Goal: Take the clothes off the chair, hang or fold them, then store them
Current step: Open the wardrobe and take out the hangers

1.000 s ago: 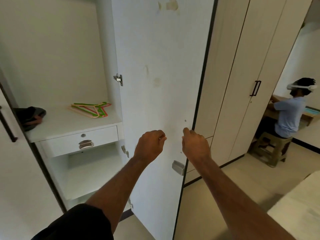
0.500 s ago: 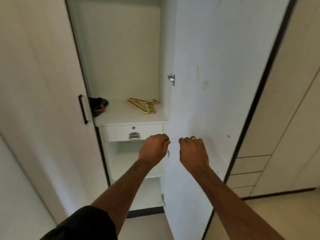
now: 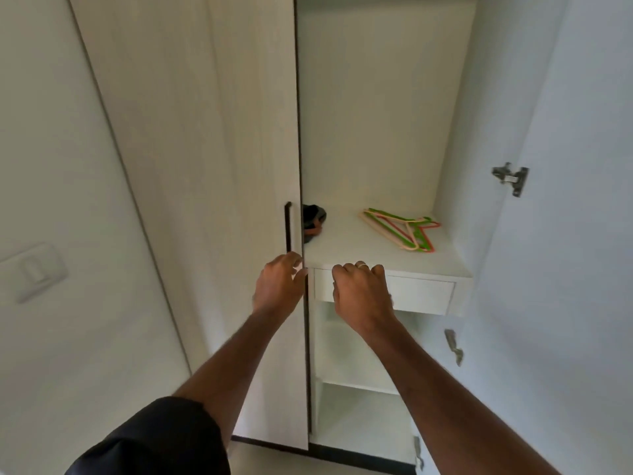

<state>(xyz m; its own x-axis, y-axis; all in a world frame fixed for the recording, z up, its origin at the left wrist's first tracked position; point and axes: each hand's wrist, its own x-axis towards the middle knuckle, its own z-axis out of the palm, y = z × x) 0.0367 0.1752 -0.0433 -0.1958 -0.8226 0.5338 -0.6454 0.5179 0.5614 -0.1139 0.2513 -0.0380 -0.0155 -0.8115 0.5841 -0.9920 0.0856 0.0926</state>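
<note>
Both hands are raised in front of an open wardrobe. The left hand (image 3: 279,286) sits at the free edge of the closed left door (image 3: 205,166), its fingers (image 3: 298,271) curled loosely against that edge just below the dark bar handle (image 3: 288,228); this grip is half closed and whether it pinches the edge or only touches it cannot be told. The right hand (image 3: 363,293), a ring (image 3: 362,265) on one finger, hangs in front of the white drawer (image 3: 421,296), knuckles up and fingers bent down in a loose, empty grip; it covers the drawer's left part, so any contact with the front is hidden.

Just above and beyond the right hand lies the shelf (image 3: 349,245) over the drawer. On it, up and to the right of that hand, a small pile of plastic hangers (image 3: 400,231) in green, orange and cream lies flat. Up and between the two hands, at the shelf's left end, a dark bundle of cloth (image 3: 313,222) with an orange patch is half hidden behind the door edge; the closed door stands between the left hand and that bundle. Below the right hand are bare lower compartments (image 3: 359,351). Far to its right the other door (image 3: 565,234) stands swung open, metal hinges (image 3: 510,176) showing on its inner face. Left of the left hand, a wall switch (image 3: 34,270) sits on the white wall. A dark sleeve (image 3: 154,440) covers the left upper arm.
</note>
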